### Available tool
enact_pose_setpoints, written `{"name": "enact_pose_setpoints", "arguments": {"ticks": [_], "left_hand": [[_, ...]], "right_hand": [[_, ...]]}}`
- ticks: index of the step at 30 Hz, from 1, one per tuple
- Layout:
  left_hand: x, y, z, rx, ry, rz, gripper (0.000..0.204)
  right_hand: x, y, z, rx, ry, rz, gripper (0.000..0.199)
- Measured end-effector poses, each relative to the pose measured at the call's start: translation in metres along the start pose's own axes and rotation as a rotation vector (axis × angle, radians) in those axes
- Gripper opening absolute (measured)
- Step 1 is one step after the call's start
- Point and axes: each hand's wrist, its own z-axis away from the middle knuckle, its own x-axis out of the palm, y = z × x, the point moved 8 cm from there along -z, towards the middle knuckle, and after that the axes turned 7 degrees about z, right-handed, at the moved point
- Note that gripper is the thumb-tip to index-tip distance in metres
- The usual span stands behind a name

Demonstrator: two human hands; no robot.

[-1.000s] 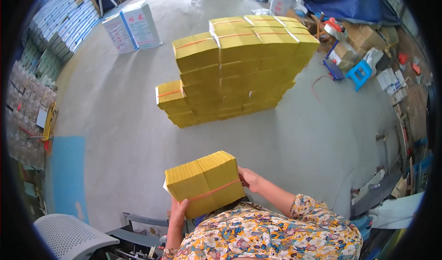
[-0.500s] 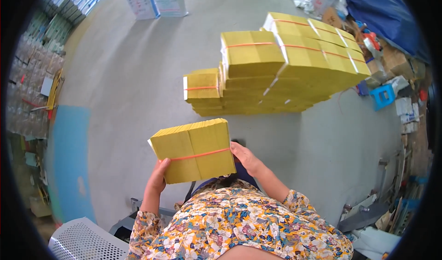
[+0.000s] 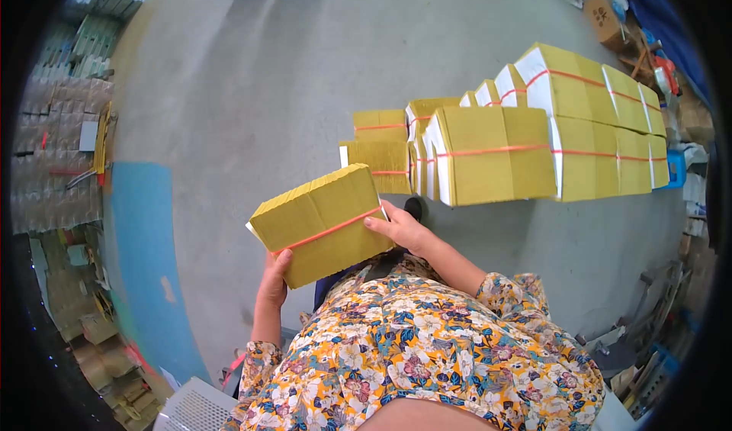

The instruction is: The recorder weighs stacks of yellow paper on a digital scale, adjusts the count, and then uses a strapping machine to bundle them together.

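Observation:
A thick bundle of yellow paper point(image 3: 324, 211), bound with an orange band and white at its ends, is held tilted in front of my body, its right end higher. My left hand point(image 3: 274, 280) grips its lower left corner, thumb on the near face by the band. At the right end, my right hand point(image 3: 402, 229) closes round the edge with its thumb across the face; its other fingers are partly hidden. Just beyond, to the right, stands a stepped stack of similar yellow bundles point(image 3: 496, 175) with orange bands, lower at its left end.
Grey floor point(image 3: 252, 88) surrounds me, with a blue painted strip point(image 3: 145, 233) at left. A perforated grey seat point(image 3: 197, 406) is at lower left. Packed goods point(image 3: 57, 149) line the left side. A cardboard box point(image 3: 605, 20) and a blue stool point(image 3: 675, 168) are at right.
My view has shifted, and the stack now appears farther right and nearer. The held bundle is tilted more, and my right thumb has come onto its face.

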Motion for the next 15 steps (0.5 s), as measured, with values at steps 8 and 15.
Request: {"name": "enact_pose_setpoints", "arguments": {"ticks": [8, 15], "left_hand": [[-0.054, 0.076, -0.146, -0.11, -0.072, -0.079, 0.089], [-0.121, 0.199, -0.319, -0.106, -0.326, -0.279, 0.088]], "right_hand": [[-0.006, -0.03, -0.133, -0.084, 0.281, -0.146, 0.062], [0.033, -0.046, -0.286, -0.034, 0.527, -0.125, 0.064]]}}
